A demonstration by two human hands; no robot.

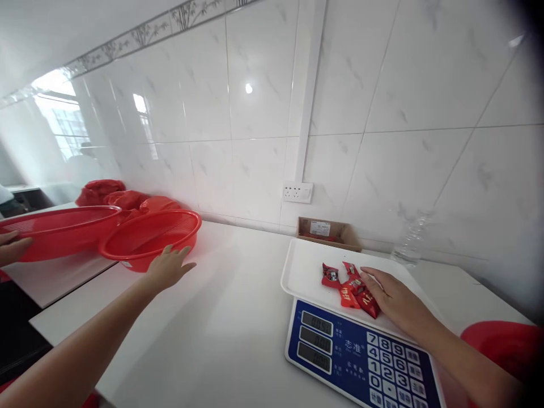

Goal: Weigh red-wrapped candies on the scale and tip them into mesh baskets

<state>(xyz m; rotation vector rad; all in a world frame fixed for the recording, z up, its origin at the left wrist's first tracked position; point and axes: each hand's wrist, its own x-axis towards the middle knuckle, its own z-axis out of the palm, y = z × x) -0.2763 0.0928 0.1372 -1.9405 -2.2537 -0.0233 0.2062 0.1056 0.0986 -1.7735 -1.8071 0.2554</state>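
My left hand, fingers spread and empty, is at the near right rim of a round red plastic basket. Whether it touches the rim is hard to tell. On the right, my right hand rests beside several small red wrapped packets; its fingers are stretched out along their right side, partly hidden. These packets lie on the white tray of a digital weighing scale with a blue keypad panel and three displays. One packet sits slightly apart on the left.
Another person's hand is at a larger red basket on the far left. Red bags lie behind the baskets. Against the tiled wall stand a cardboard box and a clear plastic bottle. A red container is at right.
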